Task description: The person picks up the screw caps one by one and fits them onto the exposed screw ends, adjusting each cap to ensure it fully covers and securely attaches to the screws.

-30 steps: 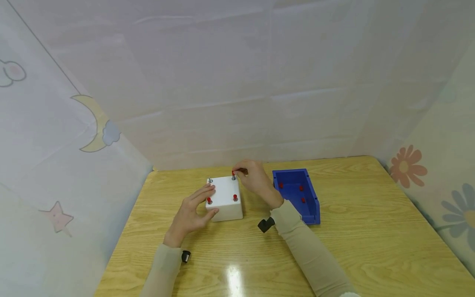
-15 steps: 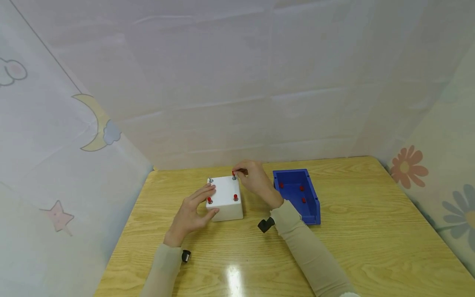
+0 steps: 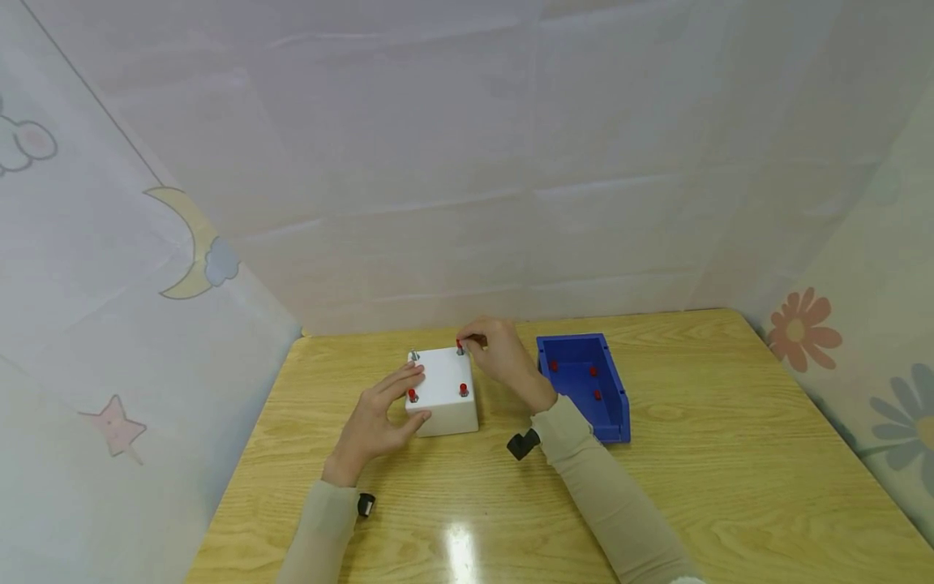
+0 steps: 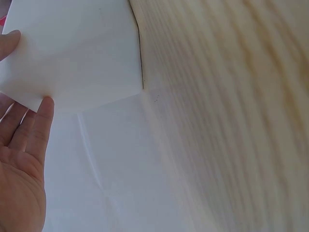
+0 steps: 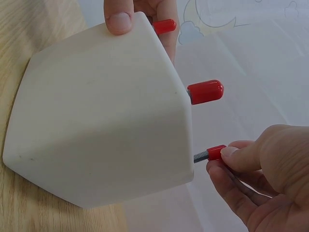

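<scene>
A white block (image 3: 444, 374) stands on the table with an upright threaded bolt at each top corner. My left hand (image 3: 377, 416) grips its left side, thumb on the front face and fingers over the top edge. With thumb and fingertips, my right hand (image 3: 500, 354) pinches a red cap (image 5: 216, 152) on the back right bolt (image 5: 201, 157); some thread shows below the cap. Red caps cover the front right bolt (image 5: 206, 92) and the front left bolt (image 3: 413, 396). The back left bolt (image 3: 415, 354) is bare metal, beside the left fingers.
Right of the block, a blue open-front bin (image 3: 619, 401) holds several loose red caps, one of them a red cap (image 3: 593, 371) at its middle. The right forearm passes over the bin's near left corner. A wall of printed cloth (image 3: 467, 243) rises behind the wooden table (image 3: 700, 454).
The red cap in my right hand sits slightly lower on the back right bolt. My left hand and the block have stayed in place.
</scene>
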The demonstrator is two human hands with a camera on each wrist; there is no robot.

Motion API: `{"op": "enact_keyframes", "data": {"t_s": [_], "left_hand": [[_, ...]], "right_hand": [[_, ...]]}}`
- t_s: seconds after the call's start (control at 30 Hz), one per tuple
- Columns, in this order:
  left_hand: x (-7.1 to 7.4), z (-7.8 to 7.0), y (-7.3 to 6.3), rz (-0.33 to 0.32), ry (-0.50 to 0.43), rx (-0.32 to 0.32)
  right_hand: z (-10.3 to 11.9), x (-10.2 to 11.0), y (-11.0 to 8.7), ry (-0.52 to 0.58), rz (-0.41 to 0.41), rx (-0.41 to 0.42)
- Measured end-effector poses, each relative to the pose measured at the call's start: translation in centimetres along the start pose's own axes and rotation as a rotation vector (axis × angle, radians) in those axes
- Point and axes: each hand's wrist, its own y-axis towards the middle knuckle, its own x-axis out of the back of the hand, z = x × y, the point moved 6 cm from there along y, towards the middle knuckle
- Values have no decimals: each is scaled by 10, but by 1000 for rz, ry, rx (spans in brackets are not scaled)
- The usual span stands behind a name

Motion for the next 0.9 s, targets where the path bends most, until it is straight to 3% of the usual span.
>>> {"op": "enact_keyframes", "data": {"t_s": [0.9], "left_hand": [[0, 0, 0, -2, -11, -12]], "right_hand": [[-5, -2, -1, -2, 14, -42]]}}
